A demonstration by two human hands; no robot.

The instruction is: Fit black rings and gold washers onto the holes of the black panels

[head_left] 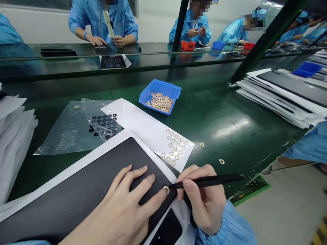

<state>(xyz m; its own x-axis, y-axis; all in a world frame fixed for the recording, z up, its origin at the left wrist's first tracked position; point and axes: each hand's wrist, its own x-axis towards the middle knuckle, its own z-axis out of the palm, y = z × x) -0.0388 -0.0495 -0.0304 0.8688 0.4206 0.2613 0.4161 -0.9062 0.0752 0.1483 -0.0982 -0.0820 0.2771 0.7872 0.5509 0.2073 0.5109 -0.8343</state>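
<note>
My left hand (113, 210) lies flat on a black panel (73, 191), its fingers spread and holding nothing. The panel rests on a white backing sheet (80, 164). My right hand (204, 197) grips a slim black pick (211, 180), whose tip meets a small beige ring (165, 189) at the panel's edge, right by my left forefinger. Beyond the hands, a white paper sheet (141, 127) carries several similar rings (174, 146). Two loose rings (201, 144) (221, 161) lie on the belt to the right.
A blue bin (161, 86) of rings and a clear bag (105, 122) with black rings sit on the green belt (215, 112). White sheets (6, 139) are piled left, panels (294, 92) right. Co-workers in blue sit across a glass-topped bench (65, 58).
</note>
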